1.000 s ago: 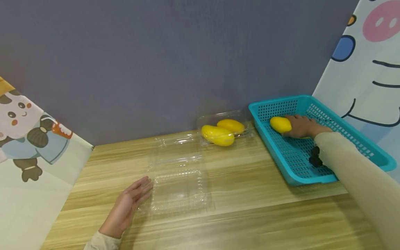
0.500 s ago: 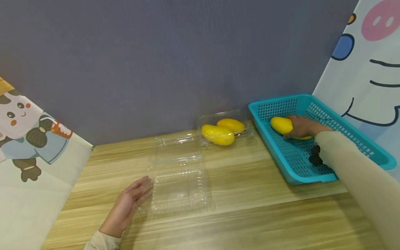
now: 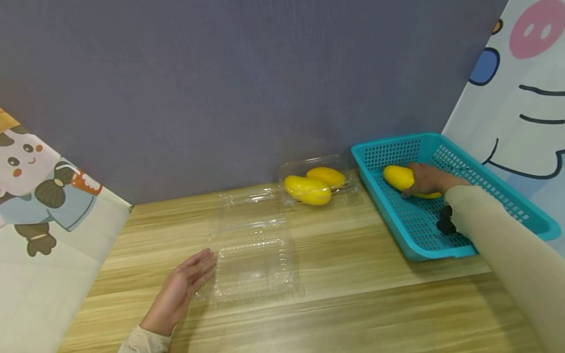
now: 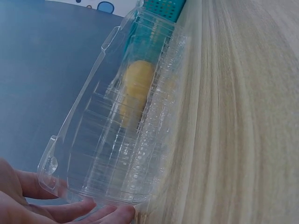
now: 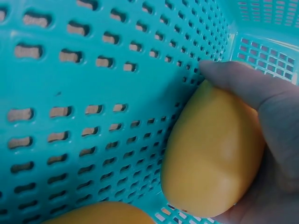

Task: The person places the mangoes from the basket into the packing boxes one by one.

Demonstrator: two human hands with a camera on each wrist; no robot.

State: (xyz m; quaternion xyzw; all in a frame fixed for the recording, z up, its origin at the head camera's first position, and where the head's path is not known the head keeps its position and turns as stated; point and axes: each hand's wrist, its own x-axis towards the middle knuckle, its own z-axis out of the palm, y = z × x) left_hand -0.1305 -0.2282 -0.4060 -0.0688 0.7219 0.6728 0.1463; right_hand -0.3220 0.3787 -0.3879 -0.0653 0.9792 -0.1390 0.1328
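Inside the blue-green basket [image 3: 399,238], my right hand [image 3: 425,179] grips a yellow mango [image 3: 398,177], thumb laid along its side in the right wrist view. A second mango [image 3: 430,195] peeks out below that hand, and its end [image 5: 103,215] shows low in the right wrist view. My left hand [image 3: 187,282] lies palm up with straight fingers at the left edge of a clear plastic clamshell box [image 3: 251,267], which stands with its lid folded back. Its fingertips [image 4: 124,213] touch the box's near end in the left wrist view.
Behind and right of the box, another clear clamshell [image 3: 318,162] holds two mangoes [image 3: 307,190] against the grey wall [image 3: 247,98]. Printed cartoon panels bound the wooden table [image 3: 344,304] at left and right. The basket's raised rim surrounds my right hand.
My right hand has shifted its hold on the mango, which has turned and slid slightly to the right in the basket. The left hand and the box stay put.
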